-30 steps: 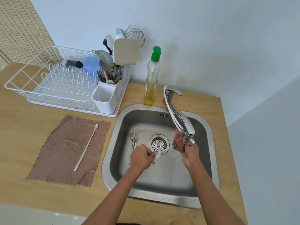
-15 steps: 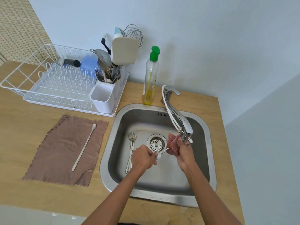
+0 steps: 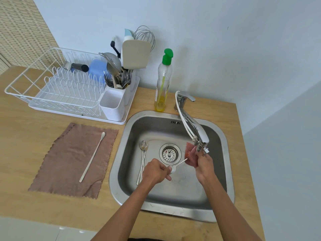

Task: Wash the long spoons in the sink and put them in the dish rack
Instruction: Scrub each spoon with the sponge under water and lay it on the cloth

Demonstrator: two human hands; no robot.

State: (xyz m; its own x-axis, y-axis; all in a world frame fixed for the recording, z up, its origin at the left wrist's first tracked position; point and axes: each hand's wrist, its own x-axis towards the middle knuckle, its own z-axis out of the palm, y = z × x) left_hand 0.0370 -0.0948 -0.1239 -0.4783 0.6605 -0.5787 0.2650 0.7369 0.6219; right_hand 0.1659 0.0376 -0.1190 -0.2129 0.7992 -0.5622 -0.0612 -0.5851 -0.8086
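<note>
Sink (image 3: 113,180): you have open basin floor in front of your hands; the faucet (image 3: 196,126) spout sits just above your right hand (image 3: 204,166).
Held spoon (image 3: 177,165): slim, pale, over the basin; your left hand (image 3: 154,171) pinches its bowl, handle angled up-right into the red scrub pad (image 3: 190,153) your right hand grips.
Other spoons (image 3: 143,160): bundled left of the drain, lying front-to-back.

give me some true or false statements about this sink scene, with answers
1. The left hand grips a long spoon over the sink. True.
2. The right hand holds a green sponge. False: it holds a red scrub pad.
3. A second long spoon lies on the brown cloth. True.
4. The sink basin holds no spoons. False: a bunch of spoons lies left of the drain.
</note>
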